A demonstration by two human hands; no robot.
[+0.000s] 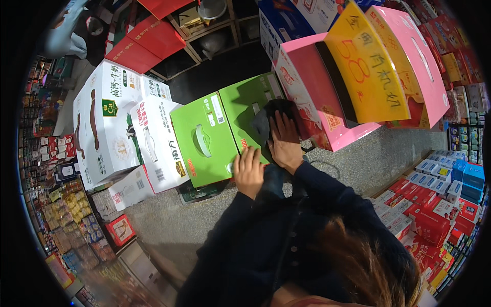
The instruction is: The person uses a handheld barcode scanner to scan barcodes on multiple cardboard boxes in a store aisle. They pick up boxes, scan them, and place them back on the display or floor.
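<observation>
My left hand [249, 170] rests on the near edge of a green milk carton box [203, 142], its fingers laid over the top and holding nothing. My right hand [285, 140] lies over a dark grey cloth [262, 121] and presses it onto a second green box [249, 92]. Part of the cloth is hidden beneath the palm and fingers. The two green boxes stand side by side, the left one with a pale plastic handle [203, 140] on top. Close to the right of my right hand stands a pink carton [303, 96].
White milk boxes [115, 130] stand left of the green ones. A yellow handwritten sign [366, 65] rises from the pink cartons. Red boxes [145, 46] sit beside a wooden rack [215, 30]. Stacked red cartons [425, 222] are at right, across the speckled floor [356, 153]. A person's sleeve [67, 34] shows upper left.
</observation>
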